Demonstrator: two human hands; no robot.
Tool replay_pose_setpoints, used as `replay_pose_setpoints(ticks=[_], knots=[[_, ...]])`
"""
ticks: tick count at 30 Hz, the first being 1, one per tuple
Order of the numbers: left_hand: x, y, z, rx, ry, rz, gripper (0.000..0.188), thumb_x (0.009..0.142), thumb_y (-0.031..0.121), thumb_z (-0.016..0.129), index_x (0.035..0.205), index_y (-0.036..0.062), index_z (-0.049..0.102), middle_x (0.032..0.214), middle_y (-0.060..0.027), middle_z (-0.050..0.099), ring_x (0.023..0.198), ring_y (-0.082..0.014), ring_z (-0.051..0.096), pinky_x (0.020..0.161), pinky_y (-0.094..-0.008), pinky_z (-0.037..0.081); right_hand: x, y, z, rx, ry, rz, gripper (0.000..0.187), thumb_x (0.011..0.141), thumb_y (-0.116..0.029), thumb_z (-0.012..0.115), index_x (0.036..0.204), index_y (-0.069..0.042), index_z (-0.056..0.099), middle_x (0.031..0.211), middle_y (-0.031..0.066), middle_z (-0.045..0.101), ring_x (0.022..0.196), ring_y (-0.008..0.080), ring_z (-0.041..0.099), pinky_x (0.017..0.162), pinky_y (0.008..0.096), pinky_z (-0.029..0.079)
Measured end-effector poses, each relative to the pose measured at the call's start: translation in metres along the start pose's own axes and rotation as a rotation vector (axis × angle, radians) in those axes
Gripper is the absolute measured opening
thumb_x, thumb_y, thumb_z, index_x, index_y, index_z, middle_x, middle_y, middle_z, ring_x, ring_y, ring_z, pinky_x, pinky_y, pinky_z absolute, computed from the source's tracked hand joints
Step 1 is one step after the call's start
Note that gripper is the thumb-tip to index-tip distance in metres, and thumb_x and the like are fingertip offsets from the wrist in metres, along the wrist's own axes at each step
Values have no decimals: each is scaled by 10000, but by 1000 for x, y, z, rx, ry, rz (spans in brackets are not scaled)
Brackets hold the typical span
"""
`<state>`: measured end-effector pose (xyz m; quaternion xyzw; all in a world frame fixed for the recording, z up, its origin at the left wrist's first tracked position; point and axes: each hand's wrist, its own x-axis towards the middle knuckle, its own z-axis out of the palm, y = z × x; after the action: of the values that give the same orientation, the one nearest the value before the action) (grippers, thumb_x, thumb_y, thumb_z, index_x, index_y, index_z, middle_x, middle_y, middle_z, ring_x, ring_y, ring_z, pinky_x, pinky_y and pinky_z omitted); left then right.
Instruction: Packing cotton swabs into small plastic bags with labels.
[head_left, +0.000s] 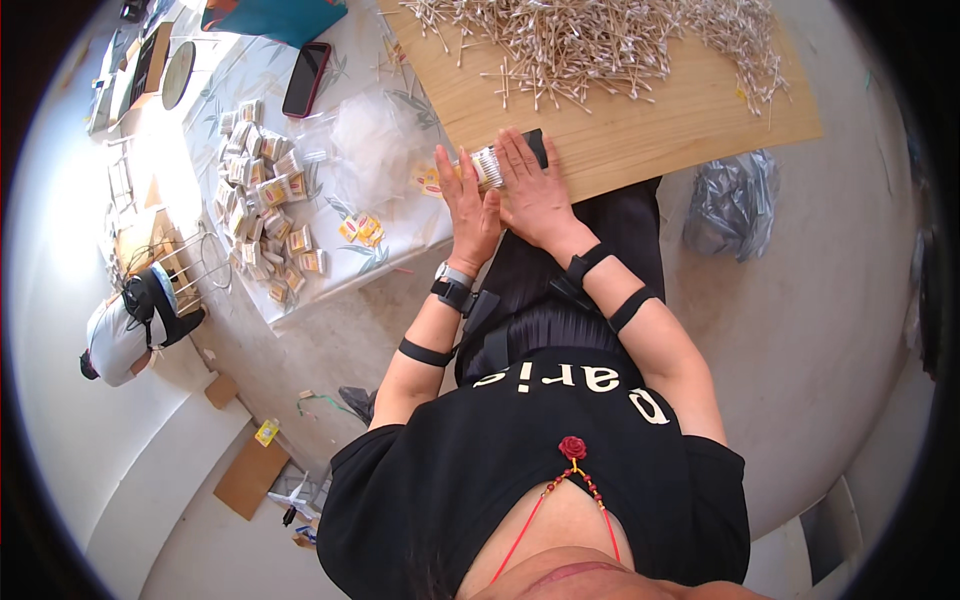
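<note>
A small row of white cotton swabs (487, 168) lies between my hands at the near left edge of a wooden board. My left hand (472, 208) is against their left side, its fingers stretched out. My right hand (536, 200) lies on their right side with its fingers extended, partly covering a flat black piece (539, 148). How far the swabs reach under my fingers is hidden. A big heap of loose cotton swabs (590, 45) covers the far part of the wooden board (640, 150).
On the patterned tablecloth (345, 262) to the left are a pile of small packed boxes (250, 190), clear plastic bags (370, 135), yellow-and-white cards (362, 230) and a phone (306, 80). A grey plastic bag (732, 205) sits right of my legs. Another person (125, 335) is at far left.
</note>
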<state>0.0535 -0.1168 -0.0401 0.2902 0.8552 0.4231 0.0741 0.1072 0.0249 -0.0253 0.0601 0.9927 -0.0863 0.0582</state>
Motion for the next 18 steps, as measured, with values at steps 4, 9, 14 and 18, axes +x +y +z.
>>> replay_pose_setpoints(ticks=[4,9,14,18], knots=[[1,0,0,10,1,0,840,1104,601,321,1633,-49,274,1744,-290,-3,1625,-444,17,1291,-522,70,-1,-1,4,-40,33,-20,951,966,-634,533,1651,-22,289,1755,139,204,1649,257,61,1294,593,-62],[-1,-3,-1,-40,10,-25,870,1087,598,390,1654,-36,209,1741,-297,-9,1621,-460,6,1289,-548,70,-1,14,1,144,43,-22,938,974,-585,541,1663,-19,248,1763,131,177,1649,254,66,1299,584,-48],[-1,-1,-2,-22,19,-55,885,1108,573,357,1646,-90,123,1746,-276,-47,1626,-433,6,1300,-497,87,1,8,-2,81,-3,-51,921,978,-582,537,1662,-32,260,1767,109,173,1649,240,68,1299,586,-54],[-1,-2,1,-25,14,-44,886,1110,562,357,1644,-97,101,1743,-281,-48,1626,-432,5,1300,-496,86,2,6,0,42,28,-65,896,979,-581,527,1650,-33,300,1755,110,216,1647,238,75,1303,586,-49]])
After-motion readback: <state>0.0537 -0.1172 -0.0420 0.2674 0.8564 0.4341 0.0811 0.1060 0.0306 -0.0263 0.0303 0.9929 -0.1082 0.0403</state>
